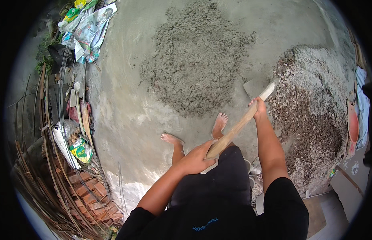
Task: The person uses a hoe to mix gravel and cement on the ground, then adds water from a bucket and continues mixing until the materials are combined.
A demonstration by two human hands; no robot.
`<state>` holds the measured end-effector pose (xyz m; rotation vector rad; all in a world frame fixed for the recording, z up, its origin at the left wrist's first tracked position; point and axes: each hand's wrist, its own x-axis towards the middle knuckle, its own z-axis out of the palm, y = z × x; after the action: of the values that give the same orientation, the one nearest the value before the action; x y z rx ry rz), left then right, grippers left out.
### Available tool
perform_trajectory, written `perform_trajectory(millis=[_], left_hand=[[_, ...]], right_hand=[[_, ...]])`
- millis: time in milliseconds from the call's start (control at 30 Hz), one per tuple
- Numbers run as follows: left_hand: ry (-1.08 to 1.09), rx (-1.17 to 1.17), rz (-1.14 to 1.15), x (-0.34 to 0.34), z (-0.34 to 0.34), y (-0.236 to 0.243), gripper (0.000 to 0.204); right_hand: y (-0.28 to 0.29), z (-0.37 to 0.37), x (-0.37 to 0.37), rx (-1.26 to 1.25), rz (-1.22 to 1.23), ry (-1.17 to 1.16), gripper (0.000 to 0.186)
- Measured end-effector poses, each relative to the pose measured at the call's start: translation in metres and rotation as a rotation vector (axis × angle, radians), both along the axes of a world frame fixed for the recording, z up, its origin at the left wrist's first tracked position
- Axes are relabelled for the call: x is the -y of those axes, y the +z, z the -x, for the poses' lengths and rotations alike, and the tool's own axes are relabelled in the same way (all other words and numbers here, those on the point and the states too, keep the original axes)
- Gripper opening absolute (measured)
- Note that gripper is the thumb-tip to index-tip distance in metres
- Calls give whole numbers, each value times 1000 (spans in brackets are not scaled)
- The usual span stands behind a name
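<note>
Both my hands grip the wooden handle (238, 127) of a hoe, which slants up and to the right in front of my body. My left hand (200, 157) is closed round its near end, by my left thigh. Farther up, my right hand (259, 108) wraps the handle close to its pale, cement-crusted far end. The flat grey hoe blade (253, 89) shows beyond my right hand, partly hidden by the handle. It lies between a heap of wet grey concrete mix (200, 56) and a pile of gravel (310, 116).
My bare feet (220, 122) stand on the grey cement floor (130, 100). Bent steel rods (46, 120), stacked red bricks (90, 196) and crumpled sacks (88, 34) line the left side. At the right edge are a red scoop-like pan (352, 123) and blue cloth (362, 106).
</note>
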<state>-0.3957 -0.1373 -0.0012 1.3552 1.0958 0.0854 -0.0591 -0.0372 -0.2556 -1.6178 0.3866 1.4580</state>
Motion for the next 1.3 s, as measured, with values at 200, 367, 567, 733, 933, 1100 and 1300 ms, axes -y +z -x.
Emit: perform_trajectory(millis=[200,367,567,733,933,1100,1300], left_hand=[[1,-176,88,29,26,-11,52],[-37,-823,211,142,212,-43,42],[137,-830,584,175,320,-36,39],[223,-347,100,104,285,-6,42],[6,-266,16,70,251,43,41],[-21,-556,116,89,272,35,48],[-278,-616,185,151,283,31,50]], right_hand=[[-14,-126,11,-130,44,-45,41],[75,-165,73,-115,-108,0,60],[241,-103,197,3,-507,-305,52],[306,10,311,167,-553,-127,47],[249,140,557,883,131,1077,47],[211,226,781,254,757,364,43],[232,229,882,206,624,-398,28]])
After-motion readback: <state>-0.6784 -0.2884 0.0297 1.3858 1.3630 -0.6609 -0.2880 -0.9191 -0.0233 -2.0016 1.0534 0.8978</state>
